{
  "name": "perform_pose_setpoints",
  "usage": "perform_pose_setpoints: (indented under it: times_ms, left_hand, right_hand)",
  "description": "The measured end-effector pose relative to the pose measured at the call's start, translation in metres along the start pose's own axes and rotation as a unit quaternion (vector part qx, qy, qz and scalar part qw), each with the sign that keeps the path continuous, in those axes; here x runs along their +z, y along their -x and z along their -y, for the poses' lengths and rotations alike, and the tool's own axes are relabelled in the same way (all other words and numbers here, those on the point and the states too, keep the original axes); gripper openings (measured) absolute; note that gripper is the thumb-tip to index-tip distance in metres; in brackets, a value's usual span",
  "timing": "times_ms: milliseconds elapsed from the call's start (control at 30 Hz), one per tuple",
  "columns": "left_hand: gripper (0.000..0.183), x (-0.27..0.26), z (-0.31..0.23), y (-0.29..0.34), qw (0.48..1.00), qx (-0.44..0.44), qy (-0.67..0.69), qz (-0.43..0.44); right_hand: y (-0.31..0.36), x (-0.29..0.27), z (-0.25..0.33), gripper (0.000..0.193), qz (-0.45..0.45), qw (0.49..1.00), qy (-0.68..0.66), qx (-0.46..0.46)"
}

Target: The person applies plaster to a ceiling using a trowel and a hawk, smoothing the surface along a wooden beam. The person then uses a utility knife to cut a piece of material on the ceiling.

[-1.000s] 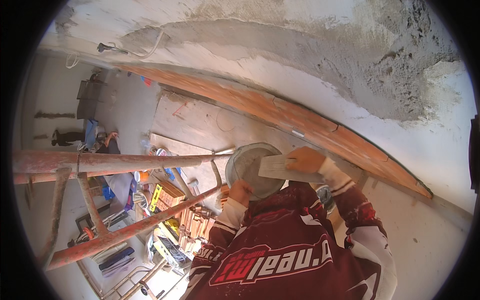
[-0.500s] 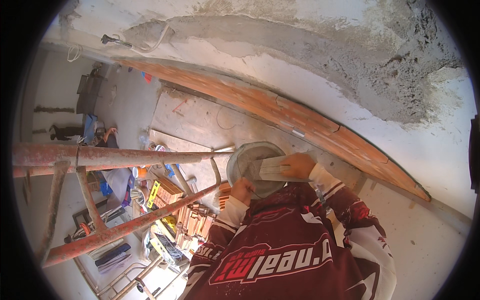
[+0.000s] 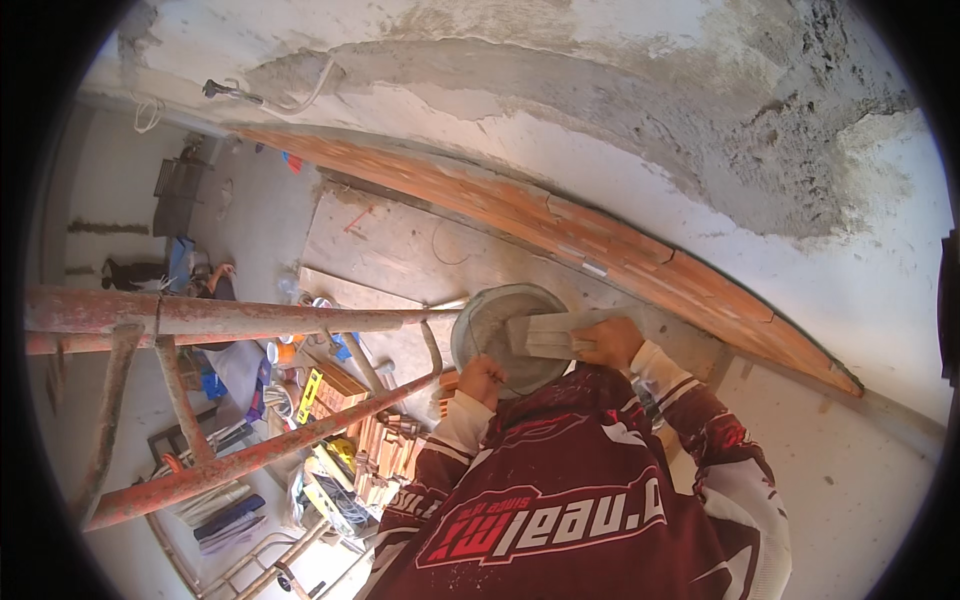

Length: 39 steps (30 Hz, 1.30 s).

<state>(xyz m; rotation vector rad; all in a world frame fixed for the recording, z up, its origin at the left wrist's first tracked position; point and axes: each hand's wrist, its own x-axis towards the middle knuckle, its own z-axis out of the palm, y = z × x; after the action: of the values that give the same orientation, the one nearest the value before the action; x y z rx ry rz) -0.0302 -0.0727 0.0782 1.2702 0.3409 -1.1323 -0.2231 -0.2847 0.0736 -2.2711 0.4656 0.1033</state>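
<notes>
A round grey pan with wet grey mortar in it sits in front of my chest. My left hand grips its near rim. My right hand is closed on the handle of a flat rectangular trowel, whose blade lies across the pan over the mortar. Both arms are in dark red and white sleeves. Beyond the pan runs a row of orange bricks along a white plastered wall, with a rough grey patch of plaster above it.
Rusty red scaffold tubes cross at the left, with a drop below them. Far down lie a stack of orange bricks, tools, cables and a metal frame. A large flat board lies below the wall.
The trowel has slid left, further over the pan. The pan and my left hand have stayed about where they were.
</notes>
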Motion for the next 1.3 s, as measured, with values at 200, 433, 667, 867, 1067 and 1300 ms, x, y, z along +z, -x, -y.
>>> perform_pose_setpoints:
  times_ms: [200, 433, 667, 867, 1067, 1300]
  left_hand:
    - [0.011, -0.016, 0.007, -0.006, 0.999, 0.002, 0.007, 0.032]
    - [0.010, -0.012, 0.010, -0.003, 0.999, 0.036, -0.036, 0.014]
    - [0.013, -0.020, 0.013, -0.008, 1.000, 0.015, -0.011, 0.014]
    - [0.018, -0.041, 0.024, -0.015, 0.969, 0.130, -0.201, 0.064]
    - [0.017, -0.044, 0.009, -0.011, 0.988, -0.046, 0.082, 0.122]
    - [0.016, -0.057, 0.025, -0.023, 0.988, 0.077, -0.124, 0.053]
  right_hand:
    - [0.010, -0.016, 0.006, 0.042, -0.042, 0.996, -0.081, -0.001]
    - [0.002, -0.064, 0.042, 0.043, -0.114, 0.985, -0.130, -0.004]
    - [-0.070, -0.078, 0.073, 0.038, -0.268, 0.939, -0.201, -0.078]
    - [-0.140, -0.086, 0.105, 0.028, -0.286, 0.871, -0.397, -0.045]
    - [-0.181, -0.089, 0.124, 0.027, -0.228, 0.762, -0.601, 0.069]
    - [-0.194, -0.103, 0.128, 0.028, -0.242, 0.708, -0.660, 0.062]
